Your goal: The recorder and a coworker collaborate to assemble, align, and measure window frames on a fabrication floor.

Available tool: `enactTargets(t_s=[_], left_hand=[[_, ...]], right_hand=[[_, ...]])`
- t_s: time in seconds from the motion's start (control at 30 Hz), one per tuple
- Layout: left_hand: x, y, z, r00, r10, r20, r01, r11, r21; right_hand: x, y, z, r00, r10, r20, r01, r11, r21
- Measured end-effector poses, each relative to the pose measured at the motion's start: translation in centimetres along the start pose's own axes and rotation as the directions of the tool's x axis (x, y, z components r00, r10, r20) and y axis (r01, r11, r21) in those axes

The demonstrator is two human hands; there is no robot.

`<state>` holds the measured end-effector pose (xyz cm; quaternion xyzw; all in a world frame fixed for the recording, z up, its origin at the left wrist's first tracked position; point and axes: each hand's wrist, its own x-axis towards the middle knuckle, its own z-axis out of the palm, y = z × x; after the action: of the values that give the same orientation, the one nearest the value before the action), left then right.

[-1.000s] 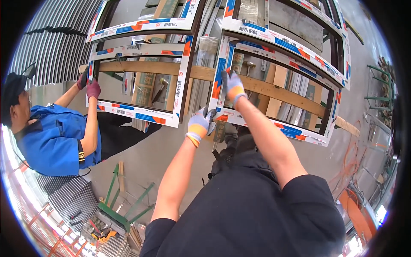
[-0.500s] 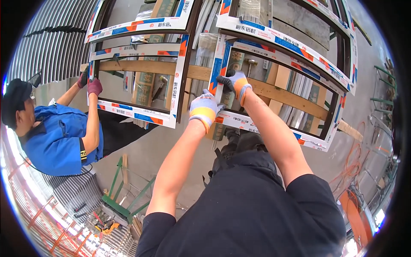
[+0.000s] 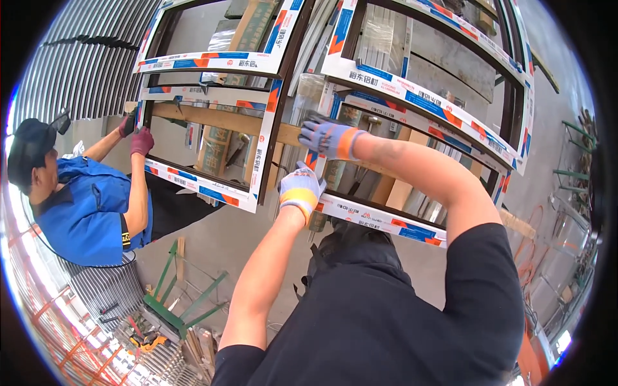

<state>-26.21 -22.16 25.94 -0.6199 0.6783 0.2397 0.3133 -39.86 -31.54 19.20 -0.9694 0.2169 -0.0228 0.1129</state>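
Note:
In front of me lies a rectangular dark frame (image 3: 367, 217) covered with white, blue and orange film. My left hand (image 3: 300, 188), in a pale glove with a yellow-orange cuff, is closed round the frame's left edge close to its near corner. Over that same edge, farther up, my right hand (image 3: 328, 137) lies flat in a grey glove, fingers stretched out to the left. Its fingertips reach beside a wooden beam (image 3: 288, 134) that runs under the frames. To the left is a similar frame (image 3: 261, 151); a co-worker's dark red gloved hand (image 3: 142, 141) holds its far-left side.
More film-covered frames (image 3: 373, 76) lie beyond. A person in blue (image 3: 87, 206) stands at the left, near stacked metal profiles (image 3: 96, 61). Behind that person are a green stand (image 3: 170, 315) and a yellow tool (image 3: 148, 341). Orange cables (image 3: 529, 257) hang at the right.
My right hand has let go of the frame's left edge and swung left, now flat with its elbow raised. My left hand has shifted slightly down and left, along with the near frame.

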Motion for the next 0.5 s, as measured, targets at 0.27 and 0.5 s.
enactTargets(t_s=[0.27, 0.5], left_hand=[[0.2, 0.7, -0.2, 0.998, -0.053, 0.026, 0.053, 0.998, 0.018], [0.3, 0.1, -0.6, 1.0, -0.012, -0.028, 0.012, 1.0, 0.01]], right_hand=[[1.5, 0.3, -2.6, 0.936, -0.187, 0.297, 0.222, 0.971, -0.089], [2.8, 0.4, -2.2, 0.905, -0.233, 0.357, 0.289, 0.951, -0.111]])
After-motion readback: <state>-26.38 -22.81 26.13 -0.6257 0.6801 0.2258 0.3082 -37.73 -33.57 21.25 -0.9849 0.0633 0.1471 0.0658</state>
